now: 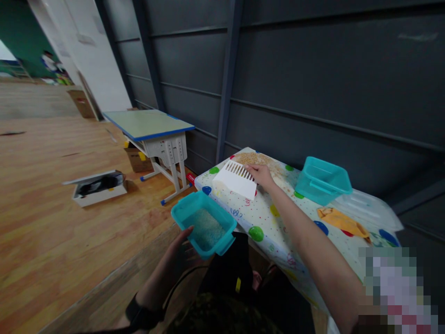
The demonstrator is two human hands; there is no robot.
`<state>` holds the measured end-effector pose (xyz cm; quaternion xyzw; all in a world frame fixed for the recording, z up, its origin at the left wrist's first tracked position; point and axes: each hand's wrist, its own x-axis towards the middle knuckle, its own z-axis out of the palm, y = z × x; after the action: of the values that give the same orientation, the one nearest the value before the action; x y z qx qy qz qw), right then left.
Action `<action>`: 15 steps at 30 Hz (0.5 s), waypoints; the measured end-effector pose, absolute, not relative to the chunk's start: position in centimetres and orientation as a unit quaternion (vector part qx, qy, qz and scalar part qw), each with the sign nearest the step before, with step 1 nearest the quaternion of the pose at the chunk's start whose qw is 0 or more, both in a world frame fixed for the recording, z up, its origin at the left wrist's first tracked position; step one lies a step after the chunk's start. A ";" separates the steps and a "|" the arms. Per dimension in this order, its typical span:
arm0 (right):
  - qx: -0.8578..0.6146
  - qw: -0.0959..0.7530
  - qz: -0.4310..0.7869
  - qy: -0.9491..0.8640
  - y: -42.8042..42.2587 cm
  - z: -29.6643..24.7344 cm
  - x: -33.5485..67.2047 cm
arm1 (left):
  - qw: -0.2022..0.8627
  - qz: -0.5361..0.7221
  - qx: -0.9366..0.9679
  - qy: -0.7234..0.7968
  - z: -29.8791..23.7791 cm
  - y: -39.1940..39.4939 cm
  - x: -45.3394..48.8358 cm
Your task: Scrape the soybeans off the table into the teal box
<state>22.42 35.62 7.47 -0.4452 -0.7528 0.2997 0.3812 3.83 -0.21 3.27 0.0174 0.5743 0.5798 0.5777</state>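
My left hand (183, 248) grips a teal plastic container (227, 242) by its near side, just off the table's front edge, with the thumb over the rim. Whitish grains that look like rice (207, 227) lie in its bottom. My right hand (261, 175) is closed on the slotted edge of a white flat scraper (236, 182) with comb-like teeth, low over the table. Beyond the teeth, a spread of tan grains (255, 160) covers the back left of the patterned tablecloth (239, 213). Paler grains or powder lie near my right hand.
A second teal container (321, 181) stands at the table's back right, beside a clear lid (373, 208) and an orange cloth (344, 222). A dark panelled wall (313, 83) rises behind. To the left are a desk (149, 124) and an open white box (100, 190).
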 end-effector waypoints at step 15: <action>-0.422 0.422 0.324 -0.734 33.8 9.8 20.5 | 0.581 0.576 -0.010 0.575 2.4 -0.1 3.3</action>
<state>20.52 33.76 9.77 -0.4224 -0.7338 0.3238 0.4222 3.32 -0.13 2.41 -0.0096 0.5753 0.5758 0.5808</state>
